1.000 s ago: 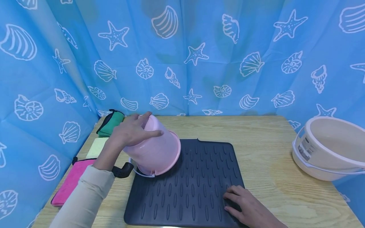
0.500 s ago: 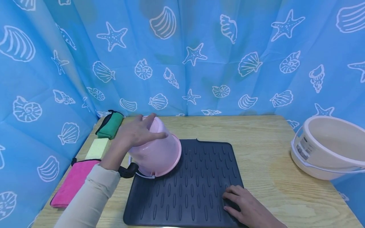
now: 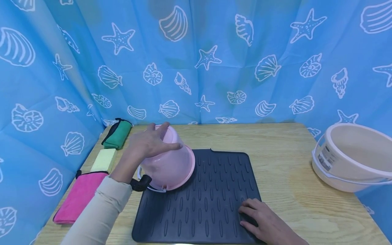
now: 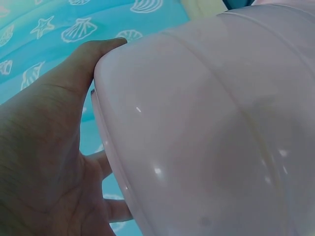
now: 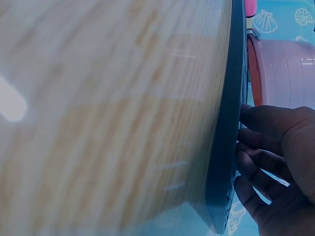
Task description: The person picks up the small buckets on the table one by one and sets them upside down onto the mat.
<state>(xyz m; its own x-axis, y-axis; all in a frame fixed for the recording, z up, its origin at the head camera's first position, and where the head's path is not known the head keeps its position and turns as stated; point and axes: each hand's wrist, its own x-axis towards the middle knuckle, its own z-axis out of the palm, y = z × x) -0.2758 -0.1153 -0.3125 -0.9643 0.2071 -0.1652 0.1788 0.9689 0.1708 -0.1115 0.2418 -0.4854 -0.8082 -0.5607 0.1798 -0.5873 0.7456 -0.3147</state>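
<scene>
A pink bucket [image 3: 168,168] rests upside down, rim down, on the left part of a black ribbed mat [image 3: 200,204]. My left hand [image 3: 150,144] holds its upturned base, thumb along the side wall. In the left wrist view, the thumb hooks over the edge of the bucket [image 4: 197,123], while the other fingers reach across the base, partly hidden. My right hand [image 3: 260,219] is at the mat's lower right. Seen from the right wrist, its bent fingertips [image 5: 246,160] touch the top of the mat [image 5: 224,132] and grip nothing.
A cream bucket [image 3: 340,166] stands at the right of the wooden table [image 3: 284,153]. Along the left side lie a green cloth [image 3: 120,134], a pale yellow block [image 3: 105,160] and a pink cloth [image 3: 82,194]. A blue seashell curtain [image 3: 183,61] hangs behind.
My left hand and the bucket's base have shifted slightly right, while the rim has stayed nearly in place. More of the yellow block shows. The right hand has not moved.
</scene>
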